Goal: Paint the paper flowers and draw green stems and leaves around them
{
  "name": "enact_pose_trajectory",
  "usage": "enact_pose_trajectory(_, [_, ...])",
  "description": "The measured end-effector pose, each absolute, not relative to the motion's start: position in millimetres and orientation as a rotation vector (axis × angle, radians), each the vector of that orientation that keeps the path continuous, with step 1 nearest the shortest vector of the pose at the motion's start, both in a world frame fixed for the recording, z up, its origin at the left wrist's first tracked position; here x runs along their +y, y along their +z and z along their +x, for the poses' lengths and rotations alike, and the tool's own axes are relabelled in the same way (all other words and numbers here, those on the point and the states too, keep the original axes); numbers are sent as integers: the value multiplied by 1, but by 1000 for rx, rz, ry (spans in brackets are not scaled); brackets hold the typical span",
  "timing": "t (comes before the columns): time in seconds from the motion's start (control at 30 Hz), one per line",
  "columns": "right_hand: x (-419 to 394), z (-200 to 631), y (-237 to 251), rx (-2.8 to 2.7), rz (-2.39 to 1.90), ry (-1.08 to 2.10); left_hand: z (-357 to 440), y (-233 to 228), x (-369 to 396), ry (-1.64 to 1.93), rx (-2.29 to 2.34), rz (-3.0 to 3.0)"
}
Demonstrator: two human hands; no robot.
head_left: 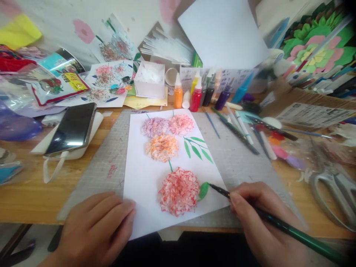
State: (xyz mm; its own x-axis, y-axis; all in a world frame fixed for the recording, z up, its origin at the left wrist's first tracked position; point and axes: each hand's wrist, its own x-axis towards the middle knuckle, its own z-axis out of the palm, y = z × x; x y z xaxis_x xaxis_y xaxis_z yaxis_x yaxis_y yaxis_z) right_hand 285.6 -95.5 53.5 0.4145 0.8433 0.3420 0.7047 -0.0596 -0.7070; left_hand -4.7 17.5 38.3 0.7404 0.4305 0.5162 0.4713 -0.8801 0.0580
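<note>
While left hand (96, 230) flat pins paper (141, 185), right hand (264, 218) grips brush (278, 222).

Matt white paper sheet (144, 178) bears fluffy, crinkled tissue-like flowers (179, 191) on a rough grey cutting mat (236, 155) over smooth wooden table (25, 200), with a glossy glass-faced phone (72, 128) at ten o'clock and shiny metal scissors (330, 189) at three o'clock.

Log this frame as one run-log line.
right hand: holds green brush, tip on green leaf | left hand: flat on white paper | beside leaf: red paper flower | under paper: grey mat
</note>
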Motion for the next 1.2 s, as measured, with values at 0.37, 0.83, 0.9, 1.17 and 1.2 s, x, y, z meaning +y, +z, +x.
enact_pose_trajectory(0.37, [-90, 285, 49, -1394, -1748, 214, -2, 38, 19, -851, -695, -2846])
enact_pose_trajectory(0.83, [-88, 285, 53, -1535, -1646, 254, 1, 36, 18, -895, -725, -2849])
enact_pose_trajectory(0.9, [-89, 286, 48, -1428, -1719, 224, 0, 36, 18, -888, -715, -2845])
enact_pose_trajectory(1.17, [-89, 285, 42, -1274, -1758, 189, 0, 34, 17, -920, -734, -2842])
enact_pose_trajectory(1.2, [-90, 286, 42, -1301, -1745, 204, 1, 35, 16, -920, -759, -2846])
